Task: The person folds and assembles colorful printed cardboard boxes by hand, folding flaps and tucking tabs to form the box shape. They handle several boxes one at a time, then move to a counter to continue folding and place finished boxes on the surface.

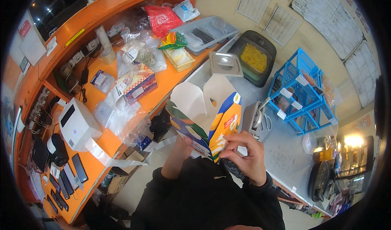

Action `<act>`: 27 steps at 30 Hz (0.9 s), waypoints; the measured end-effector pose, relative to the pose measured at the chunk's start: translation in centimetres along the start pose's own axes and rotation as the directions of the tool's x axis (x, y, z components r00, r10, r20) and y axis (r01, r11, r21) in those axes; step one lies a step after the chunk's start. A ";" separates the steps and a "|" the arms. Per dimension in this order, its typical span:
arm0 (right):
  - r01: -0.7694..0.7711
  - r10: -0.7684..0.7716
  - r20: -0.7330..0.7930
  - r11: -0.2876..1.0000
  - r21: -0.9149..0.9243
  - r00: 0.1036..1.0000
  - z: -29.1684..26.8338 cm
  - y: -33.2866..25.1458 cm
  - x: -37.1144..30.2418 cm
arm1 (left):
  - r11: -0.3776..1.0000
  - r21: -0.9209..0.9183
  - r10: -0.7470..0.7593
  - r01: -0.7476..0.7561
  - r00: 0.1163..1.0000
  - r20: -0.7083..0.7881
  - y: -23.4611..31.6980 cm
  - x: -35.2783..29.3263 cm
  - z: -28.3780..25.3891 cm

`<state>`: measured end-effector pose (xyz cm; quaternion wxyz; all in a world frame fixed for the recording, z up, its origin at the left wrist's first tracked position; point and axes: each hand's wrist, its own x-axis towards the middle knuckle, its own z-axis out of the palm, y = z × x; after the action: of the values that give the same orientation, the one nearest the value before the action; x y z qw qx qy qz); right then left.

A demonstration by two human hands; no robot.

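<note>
An orange wooden surface (106,142) with a raised ledge runs along the left, meeting a grey speckled surface (285,148) that stretches right. The far beige wall (222,1) carries white printed paper sheets (281,24). A bright lamp (353,140) glows at the right. A pale floor (134,189) shows near.

A takeaway food counter in a small eatery is indicated. Beyond the fingers (240,142) holding a printed carton (207,116), a black tray of yellow food (254,58) and a steel container lid (225,63) are set on a grey worktop (281,148). To the right of the fingers, blue plastic racks (303,91) are stacked. To their left, a white receipt printer (77,126), several phones (67,181) and bagged supplies (122,107) are spread over an orange counter (102,140). Printed sheets (281,24) are pinned to the wall beyond.
</note>
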<state>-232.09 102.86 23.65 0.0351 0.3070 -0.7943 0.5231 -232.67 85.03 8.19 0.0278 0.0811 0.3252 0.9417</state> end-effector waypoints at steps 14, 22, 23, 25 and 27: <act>-0.242 0.218 -0.168 0.961 -0.137 0.961 -1.5 1.8 0.1 | 0.999 0.038 -0.023 0.022 1.000 0.015 0.3 0.2 2.3; -0.261 0.236 -0.378 0.965 -0.015 0.895 -3.7 5.0 -2.0 | 1.000 -0.014 0.001 -0.001 1.000 0.018 0.4 0.0 1.1; -0.326 0.290 -0.438 0.945 -0.009 0.851 -5.0 6.8 -2.7 | 1.000 -0.021 0.021 -0.021 1.000 0.004 0.6 -0.2 0.6; -0.518 0.369 -0.598 0.851 -0.092 0.712 -7.3 12.9 -5.8 | 0.998 -0.045 0.045 -0.046 0.999 -0.014 0.9 -0.5 -0.4; -0.716 0.437 -0.672 0.668 -0.202 0.598 -8.9 21.6 -11.1 | 0.996 -0.059 0.066 -0.068 0.998 -0.021 1.3 -0.6 -1.0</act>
<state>-236.83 121.20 5.99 0.1646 -0.1650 -0.8993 0.3700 -232.28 83.31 8.18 -0.0045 0.0823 0.2945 0.9521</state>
